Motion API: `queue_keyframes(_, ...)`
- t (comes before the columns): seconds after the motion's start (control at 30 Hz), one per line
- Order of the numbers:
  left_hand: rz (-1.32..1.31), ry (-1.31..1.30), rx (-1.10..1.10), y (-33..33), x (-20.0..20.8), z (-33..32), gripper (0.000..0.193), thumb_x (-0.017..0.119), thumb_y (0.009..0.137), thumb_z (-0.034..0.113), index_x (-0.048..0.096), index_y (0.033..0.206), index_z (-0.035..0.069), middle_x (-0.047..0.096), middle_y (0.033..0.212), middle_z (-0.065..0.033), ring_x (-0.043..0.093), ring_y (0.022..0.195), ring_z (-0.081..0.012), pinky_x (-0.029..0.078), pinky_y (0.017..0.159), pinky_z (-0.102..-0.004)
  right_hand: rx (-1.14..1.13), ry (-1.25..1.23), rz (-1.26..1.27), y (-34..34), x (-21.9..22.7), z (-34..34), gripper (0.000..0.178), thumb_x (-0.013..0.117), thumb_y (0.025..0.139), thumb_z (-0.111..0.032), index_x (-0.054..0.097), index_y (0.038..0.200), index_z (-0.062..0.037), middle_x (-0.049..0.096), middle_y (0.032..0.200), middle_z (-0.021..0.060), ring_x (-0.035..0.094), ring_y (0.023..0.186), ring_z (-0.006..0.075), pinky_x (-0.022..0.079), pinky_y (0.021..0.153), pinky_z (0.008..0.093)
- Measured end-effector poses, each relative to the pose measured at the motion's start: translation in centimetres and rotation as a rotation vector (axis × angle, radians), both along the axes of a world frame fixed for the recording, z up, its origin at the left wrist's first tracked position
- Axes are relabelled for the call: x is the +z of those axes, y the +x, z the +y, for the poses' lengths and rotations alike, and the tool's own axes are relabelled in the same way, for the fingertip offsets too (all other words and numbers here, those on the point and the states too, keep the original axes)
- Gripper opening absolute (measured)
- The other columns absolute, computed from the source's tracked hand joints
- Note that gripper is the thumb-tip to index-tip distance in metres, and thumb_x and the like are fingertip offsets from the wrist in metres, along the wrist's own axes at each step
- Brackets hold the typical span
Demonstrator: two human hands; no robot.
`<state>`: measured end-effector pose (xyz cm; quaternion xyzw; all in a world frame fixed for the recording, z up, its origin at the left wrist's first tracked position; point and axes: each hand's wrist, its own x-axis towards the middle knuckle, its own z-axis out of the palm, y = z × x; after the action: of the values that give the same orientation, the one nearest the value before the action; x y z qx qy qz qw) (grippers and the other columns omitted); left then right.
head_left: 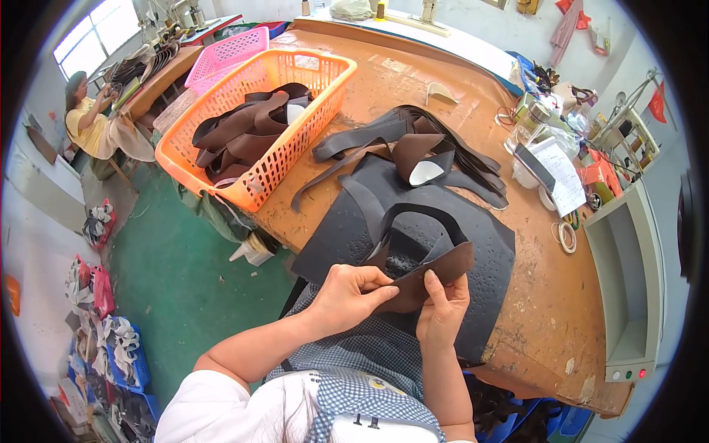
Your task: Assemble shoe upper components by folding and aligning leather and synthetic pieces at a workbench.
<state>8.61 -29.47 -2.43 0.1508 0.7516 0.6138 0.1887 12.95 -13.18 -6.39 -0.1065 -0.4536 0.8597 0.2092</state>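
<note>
Had, at the left edge of the worktop (550,310), an orange plastic basket (299,151) loaded with curled brown and dark strips (255,125). Nearer and to the right, pinched the near edge of a brown strip (450,263) between thumb and forefinger of the left grip (348,295), nearly closed. Held this strip in a loop above the dark pitted mat (491,247), brown face toward the near side. Just right of the pinch, steadied the same strip with the right grip (441,308), closed, thumb on the brown face and fingers behind. Likely called for short, even pinches from left to right, keeping edges flush and pressing without stretching or skewing the curve. Had loose dark straps (473,159) around the mat's far edge, best kept out of the loop, and a tape roll (566,238) at right.
</note>
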Motion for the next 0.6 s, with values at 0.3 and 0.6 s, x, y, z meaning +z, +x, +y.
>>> queue_keyframes(0.3, -0.020, 0.006, -0.002, 0.05, -0.34, -0.12, 0.013, 0.070, 0.088, 0.006, 0.069, 0.090, -0.006, 0.067, 0.071, -0.0013, 0.056, 0.065, -0.0016, 0.044, 0.056, -0.0185, -0.005, -0.007, 0.006, -0.08, -0.02, -0.29, 0.026, 0.064, 0.088, 0.005, 0.060, 0.112, -0.0054, 0.066, 0.101, 0.0033, 0.064, 0.092, 0.0132, 0.052, 0.084, 0.0278)
queue_keyframes(0.6, -0.036, 0.016, -0.022, 0.10, -0.74, -0.33, 0.013, 0.070, 0.087, 0.006, 0.069, 0.093, -0.006, 0.068, 0.077, -0.0021, 0.058, 0.069, -0.0024, 0.046, 0.059, -0.0191, 0.001, 0.041, -0.042, -0.01, -0.15, 0.05, 0.026, 0.068, 0.084, 0.006, 0.063, 0.107, -0.0056, 0.068, 0.100, 0.0036, 0.065, 0.091, 0.0137, 0.052, 0.084, 0.0278)
